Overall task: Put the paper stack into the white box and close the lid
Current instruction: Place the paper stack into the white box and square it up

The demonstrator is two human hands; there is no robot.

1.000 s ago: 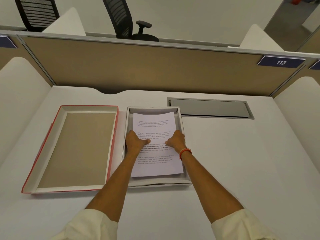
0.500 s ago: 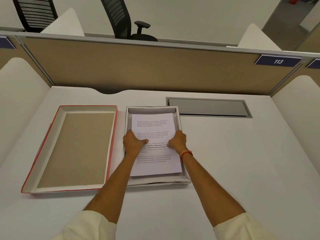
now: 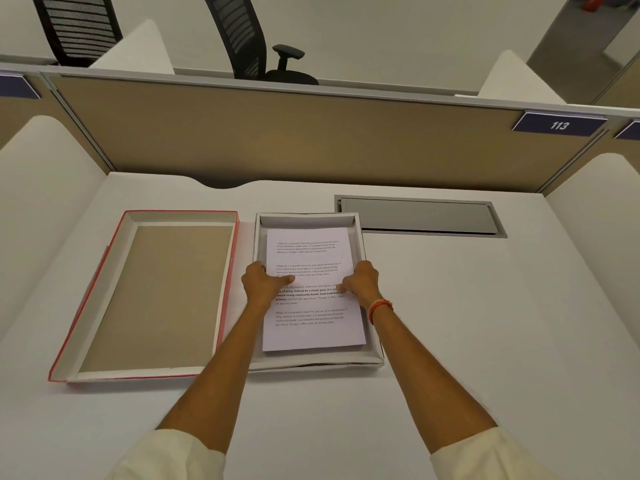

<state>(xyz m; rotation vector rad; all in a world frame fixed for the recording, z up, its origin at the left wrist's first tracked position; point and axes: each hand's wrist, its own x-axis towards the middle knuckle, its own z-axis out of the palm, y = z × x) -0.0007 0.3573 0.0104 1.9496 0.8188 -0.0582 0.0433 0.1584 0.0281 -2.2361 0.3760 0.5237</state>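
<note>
white cubicle surface [image 3: 450, 306], walled by a tan partition [image 3: 277, 140] at the back and white dividers at the sides.

left hand [image 3: 265, 284] on the left edge of the paper stack [image 3: 311, 258], thumb laid flat over the printed text, fingers curled down past the sheet's edge and out of sight. right hand [image 3: 360, 284] mirrored on the right edge, thumb on top, fingers tucked under or beside the sheets (cannot tell which). both closed on the stack from either side. orange bracelet [image 3: 380, 306] around the right wrist; cream sleeves [image 3: 485, 455] at the bottom corners of the view.

paper stack inside the white box [image 3: 311, 363], printed side up, several paragraphs visible, sitting slightly askew with its near edge close to the box's front wall and a strip of bare box floor at the far end.

lid [image 3: 149, 296] just beside the box on the left, upside down, brown inner face up, red along the outer rim, nearly touching the box's left wall.

grey recessed cable hatch [image 3: 419, 216] set in the surface behind and right of the box, closed. blue plate marked 113 [image 3: 558, 124] on the partition's upper right. two black mesh office chairs [image 3: 249, 36] beyond the partition.
</note>
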